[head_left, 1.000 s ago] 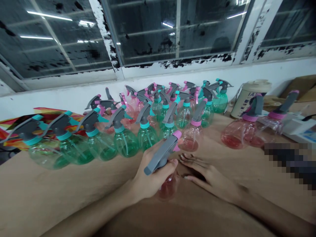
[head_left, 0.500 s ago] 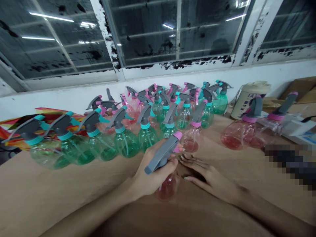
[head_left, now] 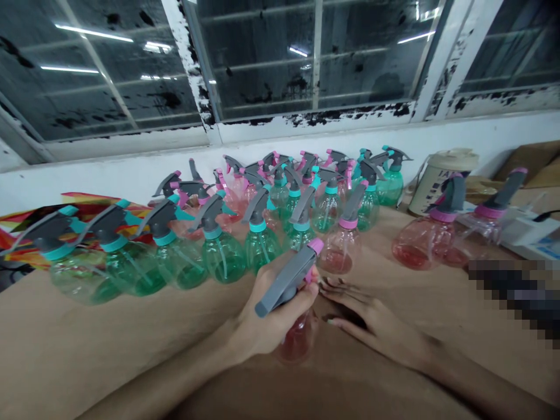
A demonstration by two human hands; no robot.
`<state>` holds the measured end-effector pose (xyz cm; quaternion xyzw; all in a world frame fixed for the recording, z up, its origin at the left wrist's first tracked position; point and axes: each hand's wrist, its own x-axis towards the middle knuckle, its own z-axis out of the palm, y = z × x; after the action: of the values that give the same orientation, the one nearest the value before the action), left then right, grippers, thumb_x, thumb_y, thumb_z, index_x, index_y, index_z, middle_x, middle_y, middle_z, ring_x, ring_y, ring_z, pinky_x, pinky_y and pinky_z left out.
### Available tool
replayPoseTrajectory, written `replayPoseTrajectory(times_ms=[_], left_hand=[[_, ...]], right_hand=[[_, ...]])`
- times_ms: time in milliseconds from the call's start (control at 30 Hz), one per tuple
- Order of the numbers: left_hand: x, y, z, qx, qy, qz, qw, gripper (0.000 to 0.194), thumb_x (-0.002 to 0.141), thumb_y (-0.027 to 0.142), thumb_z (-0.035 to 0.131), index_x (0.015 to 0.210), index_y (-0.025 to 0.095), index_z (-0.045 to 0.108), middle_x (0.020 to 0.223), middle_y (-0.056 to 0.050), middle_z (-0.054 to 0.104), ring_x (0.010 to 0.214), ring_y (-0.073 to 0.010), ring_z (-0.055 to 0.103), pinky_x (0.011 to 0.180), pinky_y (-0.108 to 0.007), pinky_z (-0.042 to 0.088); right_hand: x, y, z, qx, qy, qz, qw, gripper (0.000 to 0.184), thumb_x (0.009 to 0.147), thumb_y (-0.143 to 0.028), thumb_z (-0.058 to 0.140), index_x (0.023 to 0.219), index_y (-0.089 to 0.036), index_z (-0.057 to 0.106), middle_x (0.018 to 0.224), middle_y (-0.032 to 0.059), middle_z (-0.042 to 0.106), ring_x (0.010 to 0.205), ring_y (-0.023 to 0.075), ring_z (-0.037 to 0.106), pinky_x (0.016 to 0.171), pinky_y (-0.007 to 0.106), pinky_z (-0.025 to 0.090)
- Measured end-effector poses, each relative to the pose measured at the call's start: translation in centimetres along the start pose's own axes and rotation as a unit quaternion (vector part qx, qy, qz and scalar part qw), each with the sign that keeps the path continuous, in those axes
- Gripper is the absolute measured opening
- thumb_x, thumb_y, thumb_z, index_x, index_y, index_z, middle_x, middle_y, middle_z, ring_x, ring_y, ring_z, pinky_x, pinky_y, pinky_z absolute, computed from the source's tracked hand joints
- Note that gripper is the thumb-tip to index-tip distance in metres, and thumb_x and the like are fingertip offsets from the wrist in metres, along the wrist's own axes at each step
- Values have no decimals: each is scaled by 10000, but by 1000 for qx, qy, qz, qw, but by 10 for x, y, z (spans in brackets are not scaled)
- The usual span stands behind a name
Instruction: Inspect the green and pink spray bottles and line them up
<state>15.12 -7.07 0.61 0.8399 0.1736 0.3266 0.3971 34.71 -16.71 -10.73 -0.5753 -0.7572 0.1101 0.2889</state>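
My left hand is wrapped round the neck of a spray bottle with a grey trigger head, a pink nozzle and a clear pinkish body. The bottle is upright near the front of the table, its nozzle pointing away to the right. My right hand lies palm down on the tabletop just right of it, fingers stretched out and holding nothing. Just beyond my hands stands another pink-collared spray bottle with red liquid low inside. Beside it runs a row of green spray bottles with turquoise collars.
More pink and green bottles crowd against the wall below the windows. Two pink bottles stand at the right, before a large cream container and a white power strip. Colourful bags lie at the left on the wooden table.
The view has shifted very slightly. My left hand keeps its hold on the spray bottle, its thumb moved a little nearer the nozzle. My right hand stays flat.
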Motion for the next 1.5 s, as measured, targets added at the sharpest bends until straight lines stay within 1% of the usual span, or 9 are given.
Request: replayPoseTrajectory(times_ms=[133,400,600,767,867,1067,1233,1400,1500], left_hand=[[0,1,0,31,34,2,999,71,761,191,522,753,236,577,674,16,543,586,-145,487,579,-280,498],[-3,-1,3,46,42,-3,998,91,760,180,510,695,236,539,662,19,543,580,-148,502,571,-281,499],[-2,-2,3,11,26,-9,1000,115,765,197,513,850,230,583,601,46,475,482,-125,432,460,-250,443],[0,-1,3,18,18,13,1000,214,771,183,516,953,237,614,773,0,596,593,-139,530,615,-271,513],[0,-2,2,26,10,16,999,216,777,189,506,961,240,608,723,9,587,538,-136,488,581,-283,505],[2,-2,2,36,20,21,999,102,768,204,514,822,232,596,718,6,580,580,-152,528,587,-290,499],[4,5,0,19,6,6,1000,124,770,168,497,841,231,577,809,4,623,700,-157,594,697,-282,511],[0,6,-2,-10,-20,-10,1000,70,794,164,510,753,200,553,698,20,562,619,-129,554,586,-239,472],[0,5,-2,-17,-27,-3,999,72,783,164,515,741,203,559,698,17,556,619,-134,555,588,-247,472]], right_hand=[[0,-2,-1,0,-3,7,1000,522,884,-400,509,1372,-265,382,1395,41,452,1299,222,372,1065,468,331],[-1,-1,-1,1,-5,10,1000,537,879,-407,511,1381,-277,369,1398,38,450,1296,227,377,1067,466,329],[-1,-2,-3,-14,-16,23,1000,522,882,-426,500,1369,-272,390,1400,35,450,1298,221,377,1067,459,334],[0,-4,-4,-12,-21,24,999,524,885,-431,492,1370,-264,389,1409,34,437,1302,216,369,1072,449,329],[0,-3,-4,-9,-23,22,999,531,889,-422,488,1382,-264,368,1411,37,432,1307,218,359,1077,458,316],[-3,0,-2,-7,-12,15,1000,548,881,-409,509,1389,-272,355,1400,38,448,1305,226,363,1082,468,305],[-3,0,-3,4,-13,11,1000,536,882,-409,508,1380,-263,373,1408,40,438,1305,222,363,1083,453,306],[-1,-2,-4,2,-20,18,1000,534,880,-426,504,1375,-262,384,1417,27,424,1313,214,350,1093,445,293],[-1,-3,-5,-2,-23,23,999,520,885,-432,493,1366,-256,398,1413,30,429,1308,211,359,1095,447,289]])
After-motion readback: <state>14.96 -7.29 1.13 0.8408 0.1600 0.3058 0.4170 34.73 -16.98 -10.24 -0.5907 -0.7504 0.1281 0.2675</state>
